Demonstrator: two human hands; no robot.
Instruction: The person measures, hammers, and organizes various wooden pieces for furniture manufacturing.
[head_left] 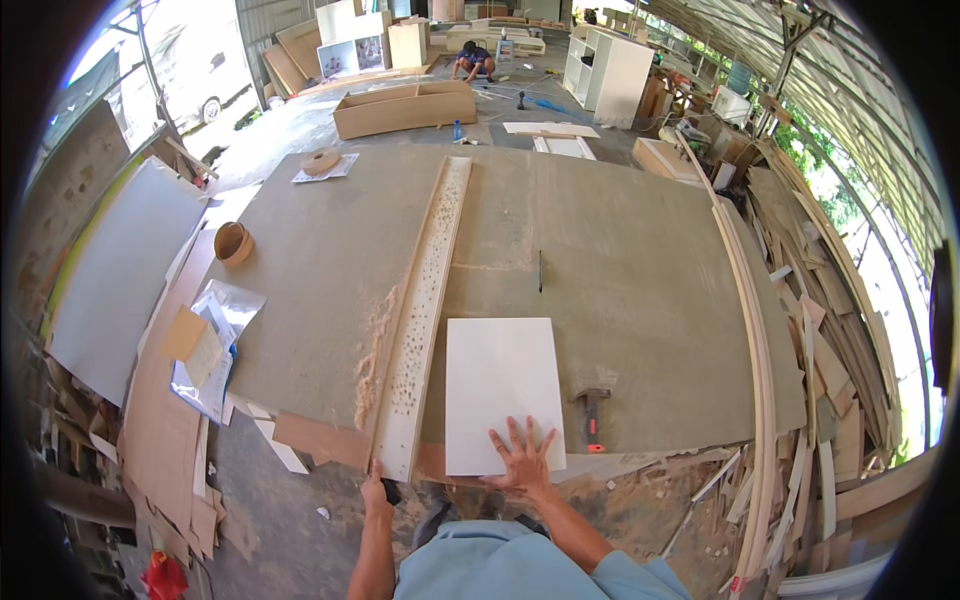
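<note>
A white rectangular panel (500, 370) lies flat near the front edge of the large work table (650, 290). My right hand (522, 462) rests on its lower right part, palm down with the fingers spread. Left of the panel runs a long narrow board (425, 320), pale and speckled with many small holes or marks, with wood dust along its left side. At the near end of that board is my left hand (376, 494), fingers curled, the thumb pointing forward. A dark object shows beside this hand; what the fingers hold is not clear.
A hammer (592, 418) lies right of the panel, and a thin dark stick (541, 272) beyond it. Tape rolls (234, 243) and papers in plastic (215, 345) sit at the left. Long strips (745, 300) edge the right side. Another person (473, 63) crouches far back.
</note>
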